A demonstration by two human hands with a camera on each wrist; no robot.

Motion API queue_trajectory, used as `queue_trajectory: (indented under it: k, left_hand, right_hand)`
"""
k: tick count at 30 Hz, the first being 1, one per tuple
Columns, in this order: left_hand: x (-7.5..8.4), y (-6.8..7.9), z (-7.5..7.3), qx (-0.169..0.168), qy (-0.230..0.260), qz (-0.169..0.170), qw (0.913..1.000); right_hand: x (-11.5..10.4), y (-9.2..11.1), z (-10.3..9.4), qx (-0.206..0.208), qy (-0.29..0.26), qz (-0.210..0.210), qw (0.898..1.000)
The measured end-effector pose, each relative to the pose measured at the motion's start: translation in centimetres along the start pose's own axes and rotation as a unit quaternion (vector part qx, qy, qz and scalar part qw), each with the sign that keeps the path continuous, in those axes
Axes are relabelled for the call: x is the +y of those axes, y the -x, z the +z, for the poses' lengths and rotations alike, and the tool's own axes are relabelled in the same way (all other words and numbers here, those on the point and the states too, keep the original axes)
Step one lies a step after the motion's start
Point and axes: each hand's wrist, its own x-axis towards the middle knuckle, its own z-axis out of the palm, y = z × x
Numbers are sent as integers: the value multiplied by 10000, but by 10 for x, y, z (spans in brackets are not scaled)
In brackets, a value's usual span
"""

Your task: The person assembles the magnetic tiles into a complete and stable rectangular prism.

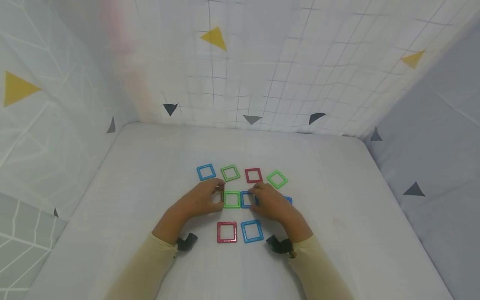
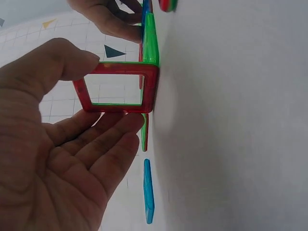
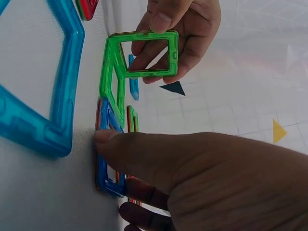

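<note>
My left hand (image 1: 202, 198) pinches a square magnetic tile frame (image 2: 151, 91) standing upright, thumb on one edge and fingertips along the opposite edge. It shows red in the left wrist view and green in the right wrist view. Its lower edge meets the left side of a green square tile (image 1: 232, 206) lying flat. Joined to the green tile's right side is a blue square tile (image 1: 245, 206) with a red layer beneath. My right hand (image 1: 271, 202) holds this blue tile between thumb and fingers at opposite edges, partly covering it.
Behind the hands lie a blue tile (image 1: 206, 178), a green tile (image 1: 230, 179), a red tile (image 1: 253, 181) and a tilted green tile (image 1: 277, 187). Nearer are a red tile (image 1: 226, 241) and a blue tile (image 1: 252, 239). Another blue tile (image 1: 289, 199) is partly hidden by my right hand.
</note>
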Motion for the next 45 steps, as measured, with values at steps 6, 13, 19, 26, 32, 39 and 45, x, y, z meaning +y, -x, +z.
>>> queue_trajectory:
  k: [6, 13, 19, 26, 32, 39, 45]
  left_hand:
    - [-2, 0, 0, -22, 50, 79, 10000]
    - [-3, 0, -1, -39, 87, 99, 9999]
    - [-5, -1, 0, -13, 53, 177, 9998]
    - [-7, -2, 1, -3, 12, 416, 9991]
    - [-7, 0, -2, -107, 76, 518, 9986]
    - [-4, 3, -5, -131, 4, 441, 9989]
    - [-4, 4, -6, -160, 12, 501, 9986]
  right_hand:
    - [-7, 2, -2, 343, -169, 9, 9993]
    - [-32, 8, -4, -94, -536, -78, 9985]
    - [-53, 11, 6, -666, -336, -552, 9957]
    - [-62, 16, 17, -641, -124, -993, 9929]
    - [-63, 17, 17, -550, -90, -1070, 9927]
    - [-59, 17, 13, -618, -246, -721, 9952]
    - [-53, 16, 4, -540, -493, -546, 9958]
